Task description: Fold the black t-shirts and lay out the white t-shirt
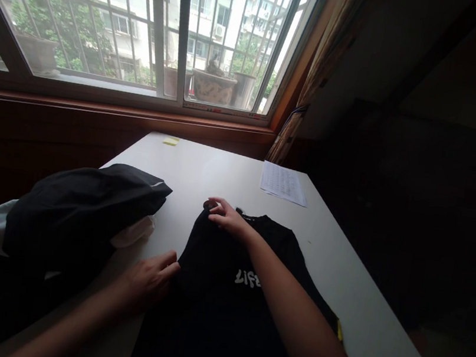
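A black T-shirt [208, 317] lies spread on the white table, its collar toward the window and white lettering on its chest. At its left edge, my left hand [154, 276] is closed, pinching the fabric between thumb and fingers. My right hand [229, 219] reaches across the shirt to the shoulder left of the collar, with its fingers curled on the cloth there. My right forearm covers part of the lettering. A small yellow patch [339, 332] shows at the shirt's right edge.
A heap of dark and white clothes [76, 208] lies on the left of the white table [212, 169]. Written papers [284, 183] rest at the far right corner, and a yellow sticky note [171, 141] at the far edge. Beyond stands a barred window [183, 33] beside a curtain [316, 77].
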The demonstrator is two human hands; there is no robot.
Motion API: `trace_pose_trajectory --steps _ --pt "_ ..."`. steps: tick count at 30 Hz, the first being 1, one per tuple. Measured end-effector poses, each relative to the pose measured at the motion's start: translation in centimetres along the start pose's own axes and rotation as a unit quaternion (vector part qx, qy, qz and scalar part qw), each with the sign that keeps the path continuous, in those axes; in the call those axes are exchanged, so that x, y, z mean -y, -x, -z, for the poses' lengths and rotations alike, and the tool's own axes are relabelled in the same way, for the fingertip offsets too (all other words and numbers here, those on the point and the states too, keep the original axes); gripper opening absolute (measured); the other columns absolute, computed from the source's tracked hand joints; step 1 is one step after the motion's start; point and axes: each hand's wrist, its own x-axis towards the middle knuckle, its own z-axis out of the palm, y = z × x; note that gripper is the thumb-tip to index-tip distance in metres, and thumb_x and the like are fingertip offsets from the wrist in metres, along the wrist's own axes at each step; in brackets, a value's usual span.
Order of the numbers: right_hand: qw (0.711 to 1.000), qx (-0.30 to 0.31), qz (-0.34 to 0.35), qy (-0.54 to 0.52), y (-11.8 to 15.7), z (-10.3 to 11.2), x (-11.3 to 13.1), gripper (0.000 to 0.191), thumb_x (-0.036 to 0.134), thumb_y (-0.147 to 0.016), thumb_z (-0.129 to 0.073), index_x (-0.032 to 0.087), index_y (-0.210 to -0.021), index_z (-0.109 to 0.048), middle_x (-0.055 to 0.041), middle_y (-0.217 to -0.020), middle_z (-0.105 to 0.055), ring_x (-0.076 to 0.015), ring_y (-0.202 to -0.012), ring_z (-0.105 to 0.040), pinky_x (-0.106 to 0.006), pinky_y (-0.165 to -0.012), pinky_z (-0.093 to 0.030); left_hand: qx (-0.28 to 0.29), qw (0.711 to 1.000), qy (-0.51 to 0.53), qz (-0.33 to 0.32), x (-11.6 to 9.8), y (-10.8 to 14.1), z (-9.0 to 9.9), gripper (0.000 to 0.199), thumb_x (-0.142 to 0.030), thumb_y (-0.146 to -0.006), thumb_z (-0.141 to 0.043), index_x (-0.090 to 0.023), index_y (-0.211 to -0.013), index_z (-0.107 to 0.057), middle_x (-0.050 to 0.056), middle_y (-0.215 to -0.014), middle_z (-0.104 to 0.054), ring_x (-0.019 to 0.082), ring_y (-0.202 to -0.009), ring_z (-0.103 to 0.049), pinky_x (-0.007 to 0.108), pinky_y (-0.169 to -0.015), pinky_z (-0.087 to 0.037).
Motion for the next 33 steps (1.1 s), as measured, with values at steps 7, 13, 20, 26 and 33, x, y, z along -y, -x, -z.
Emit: trace_pose_trajectory --steps 7,13,20,26,33 --pt "0.987 -0.053 0.041 0.146 -4.3 -2.0 -0.4 0.042 0.026 -0.081 -0.074 0.027 -0.122 -0.069 -0.0015 -0.1 -0.068 -0.0168 -0.089 -0.063 -0.032 -0.088 -0.048 0.014 0.999 -0.043 -0.009 0.0 0.1 -0.2 0.025 -0.004 -0.083 -0.046 -0.022 -0.098 -0.054 0.002 -0.099 -0.055 0.014 -0.072 -0.056 0.023 -0.058 -0.042" --pt "0.974 -0.114 0.042 0.19 -5.5 -4.2 -0.9 0.029 0.023 -0.088 -0.065 0.024 -0.117 -0.068 -0.0016 -0.094 -0.072 -0.0174 -0.088 -0.065 -0.031 -0.085 -0.049 0.048 0.995 -0.083 0.0 0.3 0.5 0.0 0.03 0.0 -0.079 -0.049 -0.023 -0.099 -0.054 0.001 -0.095 -0.059 0.015 -0.069 -0.057 0.023 -0.055 -0.04" --pt "0.925 -0.173 0.101 0.323 -4.6 -6.0 -1.7 0.026 0.022 -0.095 -0.06 0.025 -0.12 -0.068 -0.0072 -0.111 -0.065 -0.0224 -0.11 -0.057 -0.036 -0.101 -0.043 0.035 0.997 -0.063 -0.023 -0.7 0.8 1.8 0.012 -0.01 -0.086 -0.055 -0.022 -0.087 -0.057 0.001 -0.086 -0.062 0.019 -0.072 -0.06 0.029 -0.059 -0.046" --pt "0.878 -0.183 0.116 0.427 -4.6 -6.5 -1.9 0.029 0.028 -0.1 -0.054 0.024 -0.126 -0.066 -0.0098 -0.114 -0.063 -0.0261 -0.111 -0.055 -0.036 -0.099 -0.045 -0.079 0.992 -0.033 -0.092 -1.3 0.1 0.6 0.028 -0.02 -0.095 -0.059 -0.023 -0.122 -0.063 0.01 -0.124 -0.065 0.027 -0.111 -0.063 0.043 -0.092 -0.056" --pt "0.86 -0.175 0.125 0.462 -3.9 -6.2 -1.9 0.036 0.019 -0.101 -0.046 0.026 -0.131 -0.063 -0.0112 -0.118 -0.062 -0.028 -0.111 -0.052 -0.039 -0.099 -0.043 -0.017 0.991 -0.048 -0.126 -0.4 0.1 -1.3 0.069 -0.049 -0.099 -0.056 -0.022 -0.158 -0.031 0.012 -0.16 -0.039 0.031 -0.149 -0.033 0.054 -0.119 -0.033"
